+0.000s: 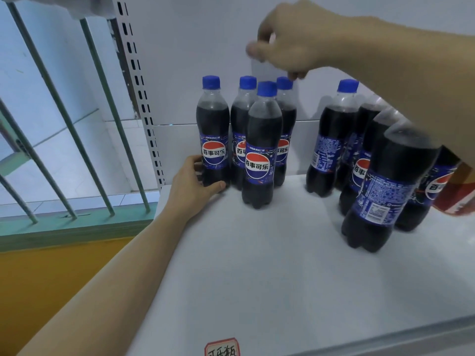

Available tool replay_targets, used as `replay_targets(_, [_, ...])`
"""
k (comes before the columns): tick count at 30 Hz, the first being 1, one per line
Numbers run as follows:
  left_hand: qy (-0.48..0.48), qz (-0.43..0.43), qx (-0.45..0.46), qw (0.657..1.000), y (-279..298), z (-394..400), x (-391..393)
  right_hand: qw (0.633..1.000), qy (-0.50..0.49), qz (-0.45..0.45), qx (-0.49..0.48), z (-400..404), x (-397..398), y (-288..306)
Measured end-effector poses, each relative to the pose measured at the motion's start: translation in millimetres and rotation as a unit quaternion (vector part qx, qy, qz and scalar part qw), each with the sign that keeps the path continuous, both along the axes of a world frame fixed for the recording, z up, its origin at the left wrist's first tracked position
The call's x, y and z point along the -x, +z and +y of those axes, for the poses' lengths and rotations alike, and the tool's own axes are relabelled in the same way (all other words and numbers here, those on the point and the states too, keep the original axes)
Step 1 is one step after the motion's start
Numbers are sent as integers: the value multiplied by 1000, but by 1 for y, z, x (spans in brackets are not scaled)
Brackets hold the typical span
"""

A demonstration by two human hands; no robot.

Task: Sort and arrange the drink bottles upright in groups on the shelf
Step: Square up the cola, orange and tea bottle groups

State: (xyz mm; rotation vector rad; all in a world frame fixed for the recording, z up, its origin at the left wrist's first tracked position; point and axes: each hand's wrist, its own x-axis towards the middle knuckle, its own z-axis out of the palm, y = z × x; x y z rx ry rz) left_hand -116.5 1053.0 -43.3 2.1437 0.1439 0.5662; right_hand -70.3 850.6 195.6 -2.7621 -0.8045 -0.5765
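Gripping a 百事可乐 bottle [212,132], the left hand [196,181]; right hand [288,39] hovers, fingers loosely curled.

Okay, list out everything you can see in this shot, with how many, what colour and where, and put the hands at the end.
Left group of cola bottles: four, dark cola, blue caps, blue labels; upright at the back left of the shelf.
Right group of cola bottles: at least five, same dark cola and blue labels; upright at the right, partly hidden by the forearm.
Red-labelled container: one, red and white; far right edge, mostly cut off.
White shelf board: one, white; under all the bottles.
Red-bordered sticker: one, white with red border; shelf's front edge.
Perforated shelf upright: one, white; left of the shelf.
Green railing bars: several, pale green; far left.
Left hand: grips the base of the leftmost bottle.
Right hand: above the left group, fingers curled, blurred.
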Motion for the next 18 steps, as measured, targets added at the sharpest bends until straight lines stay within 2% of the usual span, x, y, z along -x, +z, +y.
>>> replay_targets(2, [0,11,9,1000,1,2,2,994,16,75,73,6,8,-14])
replay_targets(4, [18,29,14,999,3,5,6,992,40,53,107,7,6,-26])
replay_targets(7, [33,62,-29,997,10,8,20,994,89,9,56,6,10,-28])
replay_targets(12, [-95,52,-95,990,5,-8,54,987,162,3,5,25,21,-27])
replay_targets(15, [-53,36,-153,986,-2,-15,59,984,179,8,12,40,27,-28])
replay_targets(18, [-13,30,-146,989,-1,-11,57,981,195,9,13,53,29,-29])
